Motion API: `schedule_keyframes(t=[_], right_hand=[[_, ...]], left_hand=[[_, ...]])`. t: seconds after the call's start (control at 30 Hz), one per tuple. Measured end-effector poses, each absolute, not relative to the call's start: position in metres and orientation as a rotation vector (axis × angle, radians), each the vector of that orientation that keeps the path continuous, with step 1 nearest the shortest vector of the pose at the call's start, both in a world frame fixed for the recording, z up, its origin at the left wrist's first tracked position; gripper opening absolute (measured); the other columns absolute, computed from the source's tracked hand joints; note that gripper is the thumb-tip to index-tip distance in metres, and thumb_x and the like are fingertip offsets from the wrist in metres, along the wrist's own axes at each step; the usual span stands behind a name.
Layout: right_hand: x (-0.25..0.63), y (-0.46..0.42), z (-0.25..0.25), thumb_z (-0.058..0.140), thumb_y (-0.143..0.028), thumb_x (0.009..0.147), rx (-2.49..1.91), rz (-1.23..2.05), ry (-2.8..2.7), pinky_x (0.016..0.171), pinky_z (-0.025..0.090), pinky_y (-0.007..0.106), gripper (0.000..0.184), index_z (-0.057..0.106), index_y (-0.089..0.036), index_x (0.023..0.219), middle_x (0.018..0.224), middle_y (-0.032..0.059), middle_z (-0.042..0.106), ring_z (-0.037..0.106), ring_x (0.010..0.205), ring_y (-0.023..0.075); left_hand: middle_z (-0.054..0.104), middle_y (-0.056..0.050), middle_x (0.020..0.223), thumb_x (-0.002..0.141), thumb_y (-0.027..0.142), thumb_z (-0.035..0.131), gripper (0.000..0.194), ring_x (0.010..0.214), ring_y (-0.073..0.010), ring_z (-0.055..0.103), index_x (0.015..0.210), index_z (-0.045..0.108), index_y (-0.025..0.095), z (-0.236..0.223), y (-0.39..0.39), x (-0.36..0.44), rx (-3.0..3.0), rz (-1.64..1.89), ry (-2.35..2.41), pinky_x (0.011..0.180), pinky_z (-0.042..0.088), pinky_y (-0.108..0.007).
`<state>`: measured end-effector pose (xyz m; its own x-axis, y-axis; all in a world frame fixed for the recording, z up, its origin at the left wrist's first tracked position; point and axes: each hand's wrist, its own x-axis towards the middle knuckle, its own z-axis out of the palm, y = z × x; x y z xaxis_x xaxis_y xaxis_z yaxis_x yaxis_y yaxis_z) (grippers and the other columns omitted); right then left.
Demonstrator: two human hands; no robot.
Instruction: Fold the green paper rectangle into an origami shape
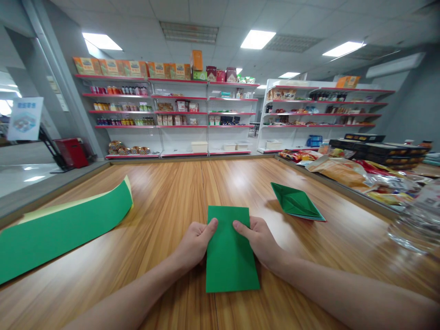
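Note:
A flat green rectangle of paper point(231, 261) is held upright-lengthwise in front of me, just over the wooden table. My left hand point(195, 240) grips its left edge, thumb on the front face and fingers hidden behind. On the opposite edge my right hand point(263, 240) pinches it the same way. To the right lies a folded green paper piece point(297, 201), pointed at both ends, with several layers along its lower edge. On the left rests a stack of green paper strips point(68, 224), its far end curling up and pale yellow sheets showing behind.
The wood-grain table point(165, 192) has a seam down its middle. A clear plastic bottle point(417, 224) stands at the right edge. Beyond the table's right border are snack packets point(343, 172) and black boxes point(381, 151). Stocked shelves point(182, 112) line the back.

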<state>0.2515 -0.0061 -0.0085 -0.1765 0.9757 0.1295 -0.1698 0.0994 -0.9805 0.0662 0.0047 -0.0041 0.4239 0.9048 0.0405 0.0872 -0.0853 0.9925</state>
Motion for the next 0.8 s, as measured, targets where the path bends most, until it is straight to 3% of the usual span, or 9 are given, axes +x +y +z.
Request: schedule_keyframes(t=[0.53, 0.8], right_hand=[[0.25, -0.011, -0.006, 0.067, -0.046, 0.077, -0.909, 1.382, -1.385, 0.062, 0.052, 0.032, 0.034, 0.071, -0.013, 0.086, 0.073, 0.0061, 0.07, 0.065, 0.065, 0.0196], [0.253, 0.001, -0.007, 0.07, -0.042, 0.075, -0.904, 1.219, -1.113, 0.062, 0.052, 0.036, 0.027, 0.07, -0.017, 0.085, 0.077, 0.0058, 0.072, 0.065, 0.064, 0.022]], left_hand=[[0.038, 0.003, 0.042, 0.075, 0.067, 0.054, 0.061, 0.037, -0.0064, 0.03, 0.043, 0.04, 0.017, -0.003, 0.006, 0.066, 1.388, 1.001, 0.864, 0.038, 0.02, -0.021], [0.046, 0.0, 0.044, 0.083, 0.068, 0.039, 0.063, 0.039, -0.0096, 0.041, 0.05, 0.047, 0.016, -0.003, 0.0, 0.064, 1.64, 0.71, 0.798, 0.039, 0.026, -0.021]])
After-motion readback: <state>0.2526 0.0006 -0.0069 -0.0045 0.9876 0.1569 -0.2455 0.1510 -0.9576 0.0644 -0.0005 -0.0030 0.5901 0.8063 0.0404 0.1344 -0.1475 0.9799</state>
